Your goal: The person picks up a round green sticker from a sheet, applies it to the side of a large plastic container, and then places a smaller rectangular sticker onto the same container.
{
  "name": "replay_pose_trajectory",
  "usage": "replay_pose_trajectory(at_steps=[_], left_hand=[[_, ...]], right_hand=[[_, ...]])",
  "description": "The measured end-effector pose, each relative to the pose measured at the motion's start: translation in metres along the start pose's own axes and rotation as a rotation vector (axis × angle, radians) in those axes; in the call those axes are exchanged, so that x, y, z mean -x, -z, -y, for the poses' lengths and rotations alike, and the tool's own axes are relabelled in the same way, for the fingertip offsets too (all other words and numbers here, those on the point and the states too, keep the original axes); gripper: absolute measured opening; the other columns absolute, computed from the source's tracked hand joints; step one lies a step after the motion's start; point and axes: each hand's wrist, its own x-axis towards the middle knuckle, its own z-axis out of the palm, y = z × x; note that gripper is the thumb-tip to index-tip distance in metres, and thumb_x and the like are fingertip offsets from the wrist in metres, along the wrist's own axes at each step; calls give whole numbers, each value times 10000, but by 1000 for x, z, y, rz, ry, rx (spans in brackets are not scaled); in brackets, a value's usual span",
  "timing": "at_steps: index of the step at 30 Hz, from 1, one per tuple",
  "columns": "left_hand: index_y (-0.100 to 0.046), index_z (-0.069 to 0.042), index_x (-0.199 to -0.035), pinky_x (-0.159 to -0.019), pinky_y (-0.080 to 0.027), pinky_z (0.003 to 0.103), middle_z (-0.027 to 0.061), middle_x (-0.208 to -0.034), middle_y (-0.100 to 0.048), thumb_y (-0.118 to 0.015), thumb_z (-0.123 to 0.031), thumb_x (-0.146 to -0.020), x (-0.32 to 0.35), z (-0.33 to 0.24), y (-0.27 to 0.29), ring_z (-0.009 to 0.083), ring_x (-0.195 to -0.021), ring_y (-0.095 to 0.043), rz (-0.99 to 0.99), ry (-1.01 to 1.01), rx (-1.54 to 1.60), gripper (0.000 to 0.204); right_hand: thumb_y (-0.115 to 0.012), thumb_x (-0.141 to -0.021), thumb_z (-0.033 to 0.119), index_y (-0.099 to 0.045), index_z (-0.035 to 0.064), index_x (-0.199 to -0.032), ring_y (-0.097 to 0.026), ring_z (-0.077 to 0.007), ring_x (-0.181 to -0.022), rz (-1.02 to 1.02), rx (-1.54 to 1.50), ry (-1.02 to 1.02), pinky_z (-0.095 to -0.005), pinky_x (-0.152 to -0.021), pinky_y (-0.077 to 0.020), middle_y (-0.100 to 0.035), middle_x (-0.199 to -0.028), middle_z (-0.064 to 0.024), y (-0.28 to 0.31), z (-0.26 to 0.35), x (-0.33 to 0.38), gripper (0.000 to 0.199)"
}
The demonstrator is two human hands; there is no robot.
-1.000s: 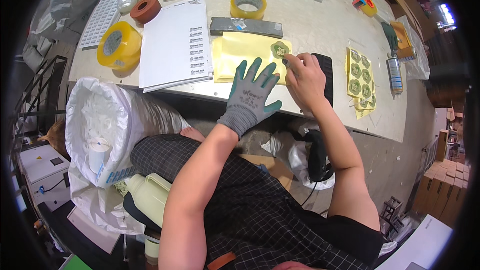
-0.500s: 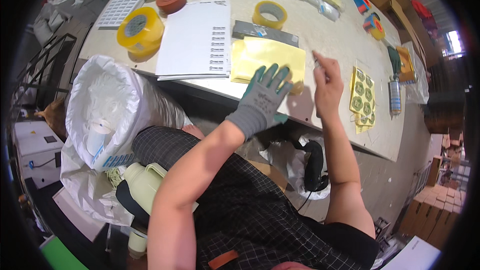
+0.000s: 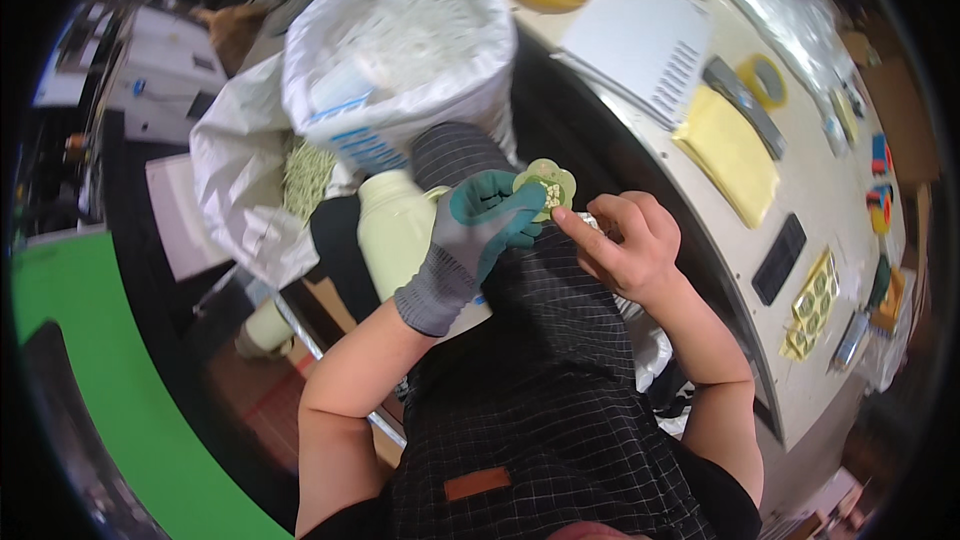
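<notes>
A small green, flower-shaped piece [image 3: 564, 181] with pale bits at its middle is pinched between the gloved fingers of my left hand [image 3: 492, 217], above my lap. The glove is grey and teal. My bare right hand [image 3: 637, 243] holds nothing. Its index finger stretches toward the green piece, its tip at the lower edge, and the other fingers are loosely bent. Exactly what the green piece is I cannot make out.
On the table at right lie a yellow padded packet [image 3: 727, 155], a black flat slab like a phone [image 3: 779, 258], round green stickers [image 3: 814, 302] and white sheets [image 3: 640, 40]. A white sack of shredded filler [image 3: 410, 115] stands left, above a pale green jug [image 3: 393, 233].
My left hand has left the yellow packet and now holds the green piece over my lap. My right hand has come in from the table. The black slab now lies there. The view has turned left.
</notes>
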Motion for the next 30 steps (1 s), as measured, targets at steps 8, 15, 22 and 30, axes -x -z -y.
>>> replay_pose_trajectory(at_steps=[8,15,22,30], left_hand=[[-737,-7,-911,-637,-534,259,47,-811,-731,-900,-111,-860,76,48,75,112,-688,-676,-431,-578,-490,200],[-732,8,-969,-548,-505,248,69,-781,-713,-836,-113,-919,122,52,144,104,-586,-625,-730,-186,26,167],[-722,13,-954,-528,-498,242,69,-761,-713,-869,-122,-904,110,67,148,109,-564,-629,-556,101,219,206],[-713,5,-953,-541,-500,235,41,-765,-705,-859,-109,-909,103,66,140,91,-593,-630,-560,129,175,191]], right_hand=[[-819,-775,187,-754,148,-1272,-621,-174,-798,88,-199,102,-296,-661,-519,-652,-987,8,-43,67,-20,502],[-811,-783,103,-641,46,-1347,-660,-263,-838,312,-310,-47,-352,-694,-545,-691,-1023,-79,-61,81,-25,592],[-803,-831,61,-605,-17,-1329,-662,-266,-769,287,-672,-195,-356,-645,-546,-700,-984,-143,-80,102,-17,542],[-816,-783,35,-619,2,-1306,-671,-264,-809,206,-760,-235,-349,-698,-562,-759,-1101,-116,-95,119,-23,560]])
